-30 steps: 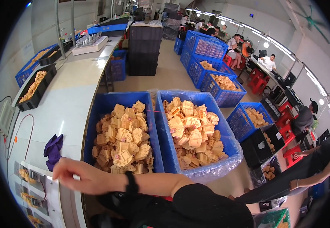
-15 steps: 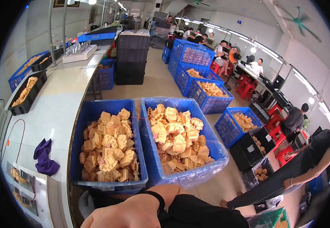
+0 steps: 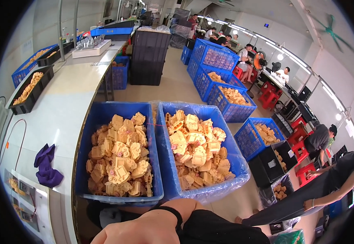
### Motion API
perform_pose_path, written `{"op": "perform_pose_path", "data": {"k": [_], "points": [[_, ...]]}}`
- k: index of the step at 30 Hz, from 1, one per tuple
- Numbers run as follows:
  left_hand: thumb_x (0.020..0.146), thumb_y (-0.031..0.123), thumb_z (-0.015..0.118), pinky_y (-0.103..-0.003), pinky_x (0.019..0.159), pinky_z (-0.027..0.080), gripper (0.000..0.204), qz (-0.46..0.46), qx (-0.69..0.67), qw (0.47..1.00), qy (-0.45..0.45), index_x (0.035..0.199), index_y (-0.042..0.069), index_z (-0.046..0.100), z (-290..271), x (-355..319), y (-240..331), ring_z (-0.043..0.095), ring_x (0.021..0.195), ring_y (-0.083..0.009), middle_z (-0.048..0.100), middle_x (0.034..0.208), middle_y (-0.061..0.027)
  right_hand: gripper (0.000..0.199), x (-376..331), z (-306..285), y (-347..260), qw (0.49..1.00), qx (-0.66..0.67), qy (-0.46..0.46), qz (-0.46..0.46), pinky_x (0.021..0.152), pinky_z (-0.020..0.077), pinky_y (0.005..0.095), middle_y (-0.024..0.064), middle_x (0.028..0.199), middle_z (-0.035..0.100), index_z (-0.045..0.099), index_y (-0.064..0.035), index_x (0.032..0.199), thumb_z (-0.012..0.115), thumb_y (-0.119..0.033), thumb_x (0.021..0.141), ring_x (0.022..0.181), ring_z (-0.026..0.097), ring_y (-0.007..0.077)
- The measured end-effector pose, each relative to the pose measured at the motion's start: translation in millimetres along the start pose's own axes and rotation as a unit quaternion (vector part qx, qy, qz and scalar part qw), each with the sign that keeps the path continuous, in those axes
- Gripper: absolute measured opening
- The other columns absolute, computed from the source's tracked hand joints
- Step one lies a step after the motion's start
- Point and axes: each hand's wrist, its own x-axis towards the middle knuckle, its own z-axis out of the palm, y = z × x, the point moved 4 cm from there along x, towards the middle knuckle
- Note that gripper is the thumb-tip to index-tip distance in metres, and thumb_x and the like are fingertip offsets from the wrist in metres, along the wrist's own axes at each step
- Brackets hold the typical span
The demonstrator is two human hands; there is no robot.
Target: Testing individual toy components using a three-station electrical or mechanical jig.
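At the lower edge is my right hand (image 3: 142, 231), its back turned up and a dark band round the wrist. Its fingers run out of the picture, so what they do or hold is hidden. My left hand does not show. Just beyond my hand stand two blue plastic crates side by side, the left crate (image 3: 79, 162) and the right crate (image 3: 237, 162), the latter lined with clear plastic film. Both are heaped with tan moulded pieces, the left heap (image 3: 120, 158) and the right heap (image 3: 197, 142). My hand is apart from both heaps.
Left runs a long white worktable (image 3: 69, 97) with a purple cloth (image 3: 48, 166) and a black tray (image 3: 31, 91) of tan pieces. Black bins (image 3: 149, 57) are stacked ahead. More blue crates (image 3: 230, 103) line the right. A person (image 3: 319, 191) stands at right; others sit farther off.
The whole view has shifted a little, with the crates now slightly farther right. My right hand stays near the lower edge. A seated person at the right has bent forward.
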Motion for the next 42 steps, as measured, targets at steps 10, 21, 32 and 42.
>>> {"op": "perform_pose_path", "data": {"k": [10,21,32,42], "points": [[0.078,0.022,0.066,-0.042,0.080,0.050,0.026,-0.008,-0.060,0.998,0.036,0.095,0.004,0.071,-5.8,21.7,26.1,0.063,0.087,-0.0331,0.066,0.092,-0.0196,0.017,-14.7,-8.1,3.3,0.997,-0.048,-0.022,0.062,0.057,0.0435,0.0219,0.0071,0.094,0.057,0.075,-0.0118,0.105,0.072,-0.012,0.089,0.065,0.053,0.0132],[0.073,0.024,0.071,-0.041,0.077,0.051,0.022,0.018,0.024,0.999,-0.012,0.087,0.008,0.073,-42.7,24.1,31.6,0.064,0.082,-0.0321,0.068,0.085,-0.0149,0.022,-81.1,-84.1,33.4,0.822,-0.406,-0.072,0.393,0.074,0.0470,0.0328,0.0067,0.095,0.058,0.060,-0.0082,0.115,0.055,-0.017,0.096,0.083,0.058,0.0207],[0.075,0.023,0.071,-0.038,0.078,0.051,0.017,-0.033,0.115,0.955,-0.271,0.086,0.010,0.074,-38.9,24.5,34.2,0.066,0.082,-0.0300,0.071,0.084,-0.0100,0.030,-217.5,-246.4,-149.0,0.330,-0.882,0.002,0.335,0.091,0.0430,0.0417,0.0100,0.111,0.060,0.061,-0.0100,0.114,0.065,-0.023,0.087,0.108,0.056,0.0296],[0.081,0.011,0.070,-0.040,0.084,0.045,0.014,0.157,0.132,0.976,0.071,0.093,0.008,0.065,-84.9,58.2,141.1,0.060,0.089,-0.0283,0.064,0.091,-0.0080,0.032,-246.2,-245.6,-152.1,0.339,-0.823,0.032,0.455,0.100,0.0411,0.0441,0.0147,0.132,0.050,0.060,-0.0105,0.116,0.064,-0.028,0.090,0.122,0.049,0.0342]]}}
